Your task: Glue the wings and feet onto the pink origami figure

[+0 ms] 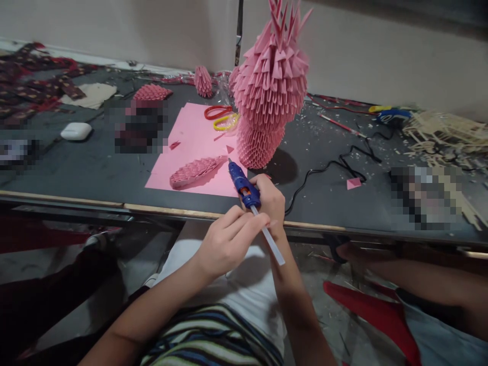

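My right hand (270,197) is wrapped round the blue glue gun (241,182), whose nozzle points away from me over the pink sheet. A long translucent glue stick (273,246) sticks out of the gun's back end. My left hand (232,238) is closed, its thumb and fingers pinched at the glue stick just behind the gun. On the pink sheet (163,165) lies a folded-paper piece (196,172), its narrow tip near the nozzle, beside a small pink triangle (229,149). Behind the gun stands a tall pink paper figure (267,86).
Red and yellow scissors (224,118) lie by the figure. A black cord (324,166) runs across the right side. Left are a white case (76,131) and a pink piece (151,92). Pale strips (438,132) pile at right. People sit on both sides.
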The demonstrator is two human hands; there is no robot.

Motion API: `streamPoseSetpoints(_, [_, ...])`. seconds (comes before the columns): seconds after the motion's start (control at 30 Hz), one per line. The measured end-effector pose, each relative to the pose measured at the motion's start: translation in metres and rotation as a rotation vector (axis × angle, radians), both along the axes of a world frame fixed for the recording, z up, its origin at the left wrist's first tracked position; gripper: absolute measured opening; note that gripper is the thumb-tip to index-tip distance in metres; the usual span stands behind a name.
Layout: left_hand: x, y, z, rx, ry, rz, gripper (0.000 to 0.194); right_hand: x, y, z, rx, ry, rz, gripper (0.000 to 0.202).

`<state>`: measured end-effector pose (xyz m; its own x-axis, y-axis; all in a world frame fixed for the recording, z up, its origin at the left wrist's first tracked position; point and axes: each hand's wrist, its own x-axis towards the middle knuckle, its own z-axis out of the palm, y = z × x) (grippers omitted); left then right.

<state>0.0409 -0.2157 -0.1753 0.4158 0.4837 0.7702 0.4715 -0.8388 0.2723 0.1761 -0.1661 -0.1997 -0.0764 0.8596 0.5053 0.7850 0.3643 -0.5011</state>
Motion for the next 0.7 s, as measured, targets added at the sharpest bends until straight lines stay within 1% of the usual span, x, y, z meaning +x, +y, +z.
streamPoseSetpoints(0.1, [-0.001,0.003,-0.006,0.008,-0.011,-0.026,0.014,0.001,0.000,0.001,0.013,0.013,0.017,0.005])
streamPoseSetpoints(0.2, [0.000,0.005,-0.009,0.035,-0.018,-0.033,0.015,0.002,0.001,-0.001,0.035,0.033,0.029,0.004])
streamPoseSetpoints(0.33, [0.003,0.006,-0.008,0.038,-0.027,-0.038,0.014,0.002,0.002,-0.003,0.070,0.059,0.049,0.006])
streamPoseSetpoints(0.5, [0.004,0.006,-0.007,0.025,-0.033,-0.056,0.017,0.002,0.002,-0.004,0.095,0.082,0.050,0.003])
streamPoseSetpoints(0.7, [0.004,0.006,-0.008,0.002,-0.041,-0.056,0.017,0.003,0.003,-0.011,0.126,0.073,0.042,0.006])
